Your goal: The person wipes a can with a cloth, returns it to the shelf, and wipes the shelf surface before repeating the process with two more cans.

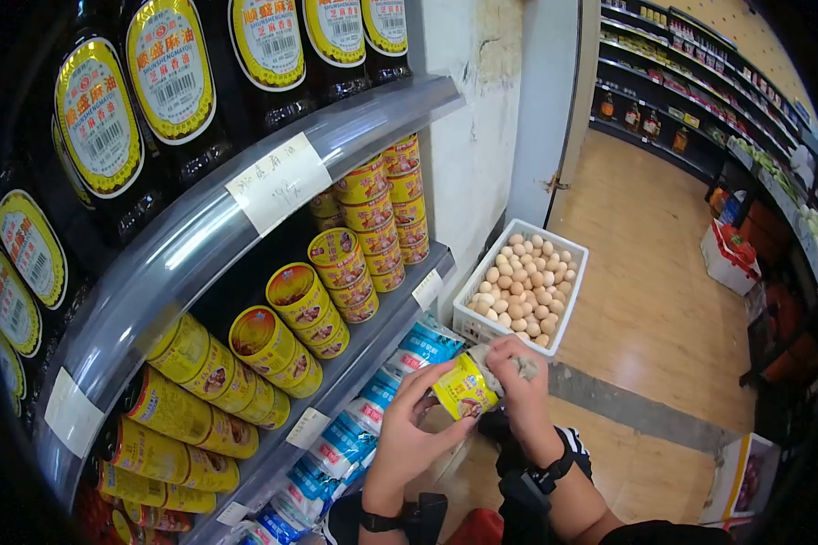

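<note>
Beside the shelf (245, 195), over the floor, I grip a yellow can (463, 389): left hand (407, 434) closed on its base, right hand (521, 389) presses a grey cloth (509, 361) against its top

left hand (409, 436) + right hand (523, 400) grip yellow can (463, 389) | egg crate (521, 286) beyond

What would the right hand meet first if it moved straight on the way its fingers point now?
Probably the white crate of eggs: the right hand, holding a cloth against the yellow can, points up-picture toward it, though the crate seems lower, on the floor.
</note>
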### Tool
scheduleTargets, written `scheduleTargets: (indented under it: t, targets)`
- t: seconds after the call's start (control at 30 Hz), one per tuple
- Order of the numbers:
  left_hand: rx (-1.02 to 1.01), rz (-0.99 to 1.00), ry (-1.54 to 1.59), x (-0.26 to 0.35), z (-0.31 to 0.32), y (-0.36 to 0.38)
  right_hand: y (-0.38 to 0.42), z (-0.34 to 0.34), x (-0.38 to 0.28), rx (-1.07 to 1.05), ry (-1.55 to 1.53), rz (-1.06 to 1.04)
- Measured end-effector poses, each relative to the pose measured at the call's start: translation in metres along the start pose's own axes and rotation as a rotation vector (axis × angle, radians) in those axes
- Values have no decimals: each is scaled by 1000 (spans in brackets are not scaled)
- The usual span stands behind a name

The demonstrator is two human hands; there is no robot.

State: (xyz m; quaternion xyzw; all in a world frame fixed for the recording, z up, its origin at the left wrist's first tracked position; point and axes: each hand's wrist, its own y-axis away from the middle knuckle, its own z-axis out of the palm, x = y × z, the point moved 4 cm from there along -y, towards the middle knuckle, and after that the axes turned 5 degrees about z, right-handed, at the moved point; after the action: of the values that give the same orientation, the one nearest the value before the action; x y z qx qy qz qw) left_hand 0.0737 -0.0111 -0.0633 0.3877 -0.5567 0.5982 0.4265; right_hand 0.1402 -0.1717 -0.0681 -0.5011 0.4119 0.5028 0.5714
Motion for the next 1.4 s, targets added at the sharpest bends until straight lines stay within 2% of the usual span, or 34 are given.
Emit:
scheduleTargets:
  t: [0.07, 0.13, 0.2, 0.27, 0.4, 0.47, 0.5, 0.57, 0.6, 0.67, 0.7, 0.73, 0.8, 0.83, 0.87, 0.93, 0.97, 1.0, 1.07, 1.1, 1.13, 1.2, 1.27, 1.33, 1.37, 1.4]
  targets:
    - [-24, -36, 69, -3, -7, 3, -1, 2, -3, -123, 131, -48]
    - [22, -23, 217, -3, -11, 3, -2, 0, 0, -179, 127, -16]
    - [-7, -20, 137, 3, -15, 4, 0, 1, -1, -228, 114, 13]
    - [-56, -40, -17, 5, -19, 5, 7, 7, -18, -315, 264, -243]
    - [-51, -93, -98, 8, -13, 7, 12, 10, -25, -332, 184, -320]
    - [-79, -97, -81, 9, -9, 9, 8, 8, -17, -202, 170, -205]
    - [-77, -95, -79, 6, -10, 10, 7, 7, -12, -204, 173, -206]
    - [-64, -76, 54, -3, -12, 11, 1, 2, 9, -133, 176, 24]
    - [-68, -70, 48, -5, -11, 9, 1, 3, 13, -132, 170, 17]
    - [84, -23, 333, -8, -9, 7, 3, 2, 33, 36, -256, 361]
    - [148, -16, 395, -9, -8, 5, 3, 9, 36, -1, -482, 464]
    - [156, -9, 381, -12, -3, 4, 4, 13, 35, -16, -491, 466]
    - [182, 51, 193, -13, 4, 5, 11, 24, 35, -66, -796, 593]
    - [155, 31, -69, -10, 7, 6, 10, 22, 40, -31, -774, 575]
    - [160, 39, -82, -2, 8, 9, 11, 25, 41, -45, -784, 573]
    - [151, -48, -694, 13, 10, 16, 8, 17, 35, 113, -423, 303]
    - [167, 35, -761, 20, 8, 17, 5, 16, 33, 62, -227, 199]
    - [173, 46, -776, 31, 5, 17, 5, 15, 33, 51, -241, 191]
    - [115, 93, -1053, 59, 5, 17, 5, 21, 30, -94, -44, 146]
    - [200, 243, -1095, 66, 1, 12, 8, 22, 24, -99, -126, 181]
    - [335, 283, -1139, 73, -6, 10, 7, 22, 22, -104, -136, 183]
    - [614, 290, -1235, 97, -19, 9, 11, 22, 30, -93, -468, 406]
    - [818, 408, -1327, 114, -37, -2, 8, 19, 36, -93, -548, 430]
    - [969, 266, -1364, 126, -53, -10, 5, 17, 33, -87, -626, 446]
    - [1006, 101, -1421, 126, -62, -13, 5, 17, 27, -98, -655, 472]
    - [985, 196, -1523, 122, -71, -17, 7, 16, 23, -104, -681, 501]
